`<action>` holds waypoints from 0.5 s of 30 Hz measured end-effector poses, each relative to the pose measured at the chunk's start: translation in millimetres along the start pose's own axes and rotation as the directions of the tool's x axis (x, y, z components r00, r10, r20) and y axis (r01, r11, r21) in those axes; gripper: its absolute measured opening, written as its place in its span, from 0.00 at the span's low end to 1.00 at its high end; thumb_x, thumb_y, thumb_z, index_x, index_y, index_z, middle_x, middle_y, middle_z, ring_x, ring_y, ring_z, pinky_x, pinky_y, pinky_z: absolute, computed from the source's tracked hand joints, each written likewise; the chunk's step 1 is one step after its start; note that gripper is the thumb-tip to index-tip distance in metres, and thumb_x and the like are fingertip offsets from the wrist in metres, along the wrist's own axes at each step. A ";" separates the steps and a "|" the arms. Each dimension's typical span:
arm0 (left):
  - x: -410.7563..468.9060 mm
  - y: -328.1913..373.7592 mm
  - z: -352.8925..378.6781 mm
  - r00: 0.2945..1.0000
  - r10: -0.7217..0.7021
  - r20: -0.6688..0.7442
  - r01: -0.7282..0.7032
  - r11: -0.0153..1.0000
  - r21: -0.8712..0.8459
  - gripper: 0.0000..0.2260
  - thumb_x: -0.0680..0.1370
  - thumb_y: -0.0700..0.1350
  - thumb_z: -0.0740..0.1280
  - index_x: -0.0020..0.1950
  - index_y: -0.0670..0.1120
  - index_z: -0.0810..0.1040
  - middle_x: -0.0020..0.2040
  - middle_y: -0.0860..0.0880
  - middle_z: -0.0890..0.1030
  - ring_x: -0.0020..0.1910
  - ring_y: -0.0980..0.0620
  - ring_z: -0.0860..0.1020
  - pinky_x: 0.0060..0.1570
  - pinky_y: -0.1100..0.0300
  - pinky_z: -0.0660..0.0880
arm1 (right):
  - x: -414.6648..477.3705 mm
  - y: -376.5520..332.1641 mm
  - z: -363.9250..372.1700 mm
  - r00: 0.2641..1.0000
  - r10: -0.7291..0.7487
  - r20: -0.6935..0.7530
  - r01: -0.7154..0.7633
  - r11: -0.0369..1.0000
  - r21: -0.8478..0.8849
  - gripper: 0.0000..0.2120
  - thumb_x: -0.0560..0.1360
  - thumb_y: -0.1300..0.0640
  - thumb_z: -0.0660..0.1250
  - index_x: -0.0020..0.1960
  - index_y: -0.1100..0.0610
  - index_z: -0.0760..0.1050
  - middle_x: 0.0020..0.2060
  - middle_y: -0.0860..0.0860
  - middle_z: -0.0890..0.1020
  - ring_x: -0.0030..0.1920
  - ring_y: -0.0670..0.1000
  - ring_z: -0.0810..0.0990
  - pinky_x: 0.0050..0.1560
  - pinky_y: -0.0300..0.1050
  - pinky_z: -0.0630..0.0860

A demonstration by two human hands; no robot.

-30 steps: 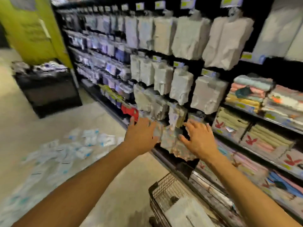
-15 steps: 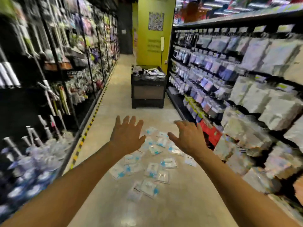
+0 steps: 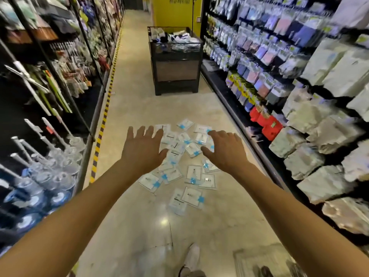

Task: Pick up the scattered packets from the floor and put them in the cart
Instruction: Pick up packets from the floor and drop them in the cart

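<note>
Several flat white packets with blue corners (image 3: 192,174) lie scattered in a pile on the beige aisle floor ahead of me. My left hand (image 3: 142,150) is stretched out in the air over the pile's left side, fingers spread, holding nothing. My right hand (image 3: 224,149) reaches out above the pile's right side, fingers loosely bent, also empty. The cart (image 3: 263,260) shows only as a blurred corner at the bottom right, behind my right forearm.
Shelves of goods line both sides of the aisle; mops and bottles (image 3: 40,176) on the left, hanging packs (image 3: 311,120) on the right. A black display bin (image 3: 175,60) stands further down the aisle. My shoe (image 3: 192,256) is on the floor below the pile.
The view has swung from the right-hand shelf and cart to face down the aisle. Both empty hands now hover over the packets, which appear closer and lower in view.
</note>
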State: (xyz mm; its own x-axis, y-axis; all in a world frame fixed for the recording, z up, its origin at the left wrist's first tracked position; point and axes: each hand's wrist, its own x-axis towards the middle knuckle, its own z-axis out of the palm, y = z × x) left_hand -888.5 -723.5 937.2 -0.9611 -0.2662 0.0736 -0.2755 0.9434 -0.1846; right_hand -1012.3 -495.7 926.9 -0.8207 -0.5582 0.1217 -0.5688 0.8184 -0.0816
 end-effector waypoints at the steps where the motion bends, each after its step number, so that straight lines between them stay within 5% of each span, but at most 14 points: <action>1: 13.7 -4.4 6.6 1.000 0.004 0.002 -0.004 1.000 0.002 0.32 0.82 0.65 0.54 0.82 0.51 0.57 0.81 0.44 0.63 0.80 0.40 0.61 0.78 0.36 0.53 | 13.4 0.1 7.8 1.000 0.003 0.008 -0.003 1.000 0.003 0.30 0.79 0.36 0.64 0.76 0.51 0.70 0.67 0.56 0.80 0.65 0.61 0.78 0.72 0.62 0.69; 6: 89.5 -30.4 37.3 1.000 0.012 0.025 -0.013 1.000 0.023 0.32 0.82 0.65 0.55 0.82 0.50 0.57 0.81 0.44 0.63 0.80 0.40 0.61 0.78 0.36 0.53 | 92.9 3.3 47.6 1.000 -0.009 0.008 0.009 1.000 -0.025 0.30 0.79 0.35 0.63 0.75 0.50 0.71 0.66 0.54 0.81 0.64 0.60 0.79 0.73 0.62 0.68; 15: 212.2 -66.7 111.5 1.000 0.019 0.008 -0.020 0.995 0.102 0.32 0.80 0.62 0.62 0.80 0.48 0.64 0.77 0.39 0.69 0.76 0.37 0.67 0.75 0.32 0.56 | 227.8 -8.7 118.6 0.999 0.010 0.049 -0.006 0.996 -0.087 0.29 0.81 0.37 0.61 0.76 0.51 0.69 0.72 0.57 0.75 0.74 0.59 0.71 0.79 0.66 0.48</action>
State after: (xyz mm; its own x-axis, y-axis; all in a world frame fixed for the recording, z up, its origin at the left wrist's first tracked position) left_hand -1076.4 -865.0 855.8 -0.9663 -0.2496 0.0626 -0.2570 0.9234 -0.2852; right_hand -1200.7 -646.1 838.1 -0.8282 -0.5558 0.0723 -0.5570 0.8305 0.0036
